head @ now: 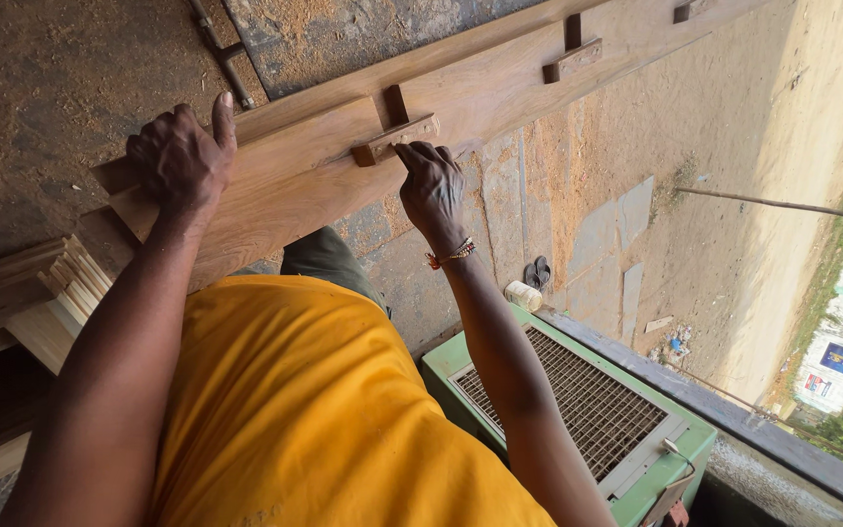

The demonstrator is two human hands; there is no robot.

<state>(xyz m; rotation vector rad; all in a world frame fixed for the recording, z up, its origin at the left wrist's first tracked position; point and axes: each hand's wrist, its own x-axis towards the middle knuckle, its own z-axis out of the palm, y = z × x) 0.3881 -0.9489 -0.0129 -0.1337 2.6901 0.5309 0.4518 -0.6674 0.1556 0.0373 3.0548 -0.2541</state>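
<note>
The long wooden frame piece [295,171] is gripped near its end by the left hand [182,156], fingers curled over the far edge and thumb raised, apparently to steady it. The right hand [431,185] is closed loosely, fingertips pinched on a small cross block [394,140] seated in the piece. A stack of thin slats [75,278] lies beside the left forearm; a green mesh-topped machine [578,400] stands below.

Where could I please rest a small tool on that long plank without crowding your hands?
The bare stretch of long wooden plank between left hand and right hand; also between the two small wooden cross blocks. The stacked pale wood strips side is crowded.
</note>
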